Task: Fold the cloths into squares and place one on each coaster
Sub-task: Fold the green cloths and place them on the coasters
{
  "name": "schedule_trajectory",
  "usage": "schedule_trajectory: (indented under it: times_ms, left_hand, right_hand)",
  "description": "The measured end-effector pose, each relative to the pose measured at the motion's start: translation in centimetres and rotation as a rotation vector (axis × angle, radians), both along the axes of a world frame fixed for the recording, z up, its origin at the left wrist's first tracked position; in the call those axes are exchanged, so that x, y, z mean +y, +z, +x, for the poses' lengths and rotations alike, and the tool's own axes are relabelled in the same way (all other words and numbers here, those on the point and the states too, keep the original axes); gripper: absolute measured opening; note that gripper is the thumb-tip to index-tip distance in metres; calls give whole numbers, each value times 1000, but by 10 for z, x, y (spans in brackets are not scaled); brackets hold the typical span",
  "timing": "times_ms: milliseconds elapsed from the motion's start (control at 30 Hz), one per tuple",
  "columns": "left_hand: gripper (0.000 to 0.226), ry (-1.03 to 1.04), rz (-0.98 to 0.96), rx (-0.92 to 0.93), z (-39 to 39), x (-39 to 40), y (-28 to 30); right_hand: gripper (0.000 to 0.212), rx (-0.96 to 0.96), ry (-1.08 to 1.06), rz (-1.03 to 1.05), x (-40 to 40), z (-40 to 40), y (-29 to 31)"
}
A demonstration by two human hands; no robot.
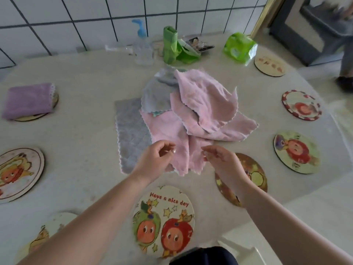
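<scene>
We have the pale table (86,131) spread wide before us, and in its middle the heap of cloths: pink cloths (200,111) piled on top, a light blue cloth (154,96) tucked behind them and a grey quilted cloth (131,134) lying flat at the left side of the heap. Around it runs a ring of round coasters; the "Have a nice day" coaster (164,220) lies nearest to us, between our forearms. At the far left the purple cloth (28,100) sits folded on its coaster (54,100). Our left hand (154,159) has its fingers curled at the near edge of the lowest pink cloth, though we cannot tell if it truly has hold. Our right hand (221,161) pinches that same edge just beside it, over a dark-patterned coaster (254,173). At the back, by the tiled wall, stand a clear pump bottle (142,46) and green packets (238,48).
</scene>
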State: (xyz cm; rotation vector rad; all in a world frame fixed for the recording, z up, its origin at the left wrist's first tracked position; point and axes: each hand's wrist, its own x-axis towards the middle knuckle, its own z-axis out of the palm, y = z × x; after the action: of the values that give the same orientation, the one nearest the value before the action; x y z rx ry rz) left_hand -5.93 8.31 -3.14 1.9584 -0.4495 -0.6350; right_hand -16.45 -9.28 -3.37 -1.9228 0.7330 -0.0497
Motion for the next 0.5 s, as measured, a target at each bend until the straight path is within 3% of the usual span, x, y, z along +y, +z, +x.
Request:
schedule_trajectory:
  times_ms: [100, 233, 367, 500]
  left_hand:
    - [17, -15, 99, -250, 4, -56, 3]
    - [29, -230, 293, -615, 13, -117, -1]
    - [34, -349, 537, -713, 22, -155, -13]
    - [25, -235, 543, -635, 31, -166, -16]
  right_hand:
    - [20, 5, 99, -77, -56, 15, -2]
    - [25, 29, 223, -243, -113, 37, -14]
    - [32, 133, 407, -339, -150, 58, -26]
    - [44, 177, 539, -427, -168, 70, -37]
